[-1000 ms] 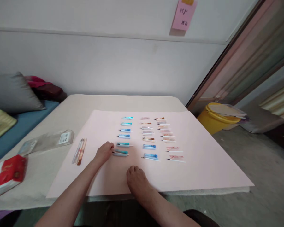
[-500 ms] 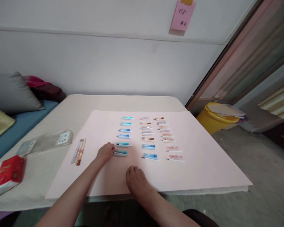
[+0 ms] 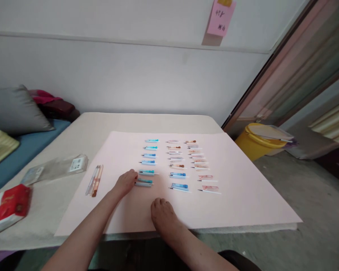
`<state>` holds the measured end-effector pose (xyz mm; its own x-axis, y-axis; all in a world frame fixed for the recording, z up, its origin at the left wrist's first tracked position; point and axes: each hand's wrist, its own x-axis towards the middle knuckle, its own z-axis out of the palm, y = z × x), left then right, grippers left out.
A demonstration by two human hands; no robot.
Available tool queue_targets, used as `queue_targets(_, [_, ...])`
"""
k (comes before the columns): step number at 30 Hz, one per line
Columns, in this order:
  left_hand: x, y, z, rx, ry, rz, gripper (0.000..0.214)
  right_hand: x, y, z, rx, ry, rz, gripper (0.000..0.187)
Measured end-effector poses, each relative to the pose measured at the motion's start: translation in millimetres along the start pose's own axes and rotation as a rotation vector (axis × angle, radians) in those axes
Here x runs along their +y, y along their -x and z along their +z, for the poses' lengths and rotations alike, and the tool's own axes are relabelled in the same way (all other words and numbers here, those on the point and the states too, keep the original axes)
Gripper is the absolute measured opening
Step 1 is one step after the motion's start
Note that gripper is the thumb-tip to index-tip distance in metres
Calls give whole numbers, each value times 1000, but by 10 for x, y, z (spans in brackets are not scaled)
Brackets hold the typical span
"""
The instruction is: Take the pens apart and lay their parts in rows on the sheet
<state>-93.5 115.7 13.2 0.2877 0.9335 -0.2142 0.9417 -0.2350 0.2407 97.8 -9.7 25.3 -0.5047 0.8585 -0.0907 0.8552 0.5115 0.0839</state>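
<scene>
Three columns of small pens, each with a thin white stick beside it, lie on a pale pink sheet point(image 3: 243, 203). My left hand point(image 3: 126, 181) is closed at the left ends of the two nearest teal pens, the upper teal pen point(image 3: 147, 171) and the lower teal pen point(image 3: 145, 180). Its fingertips are hidden, so I cannot make out what they pinch. My right hand point(image 3: 164, 216) rests on the sheet near the front edge, its fingers curled down and nothing visible in them. Blue pens point(image 3: 180, 186) lie beyond it, and pink pens point(image 3: 210, 187) to their right.
Several loose pens point(image 3: 95, 181) lie together on the sheet's left side. A clear plastic bag point(image 3: 59, 168) and a red and white packet point(image 3: 9, 209) lie further left on the table cover. A yellow bin point(image 3: 250, 143) stands past the right edge.
The view has shifted slightly. Both hands stay almost where they were, and the pens have not visibly moved on the sheet.
</scene>
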Motion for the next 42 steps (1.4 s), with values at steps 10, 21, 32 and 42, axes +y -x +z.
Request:
queue_targets(10, [-2,-7,16,-10,-50,26,13,3,6,8,3,-9,13,26])
queue_targets(21, [-24,13,22,18,-23,71,11,8,-10,-12,-12,-40,4,25])
queue_targets(32, [-5,-5,49,16,5,47,12,4,0,-3,14,1,-8,27])
queue_targets(42, [20,-4,66,32,31,0,15,1,0,40,28,-9,4,26])
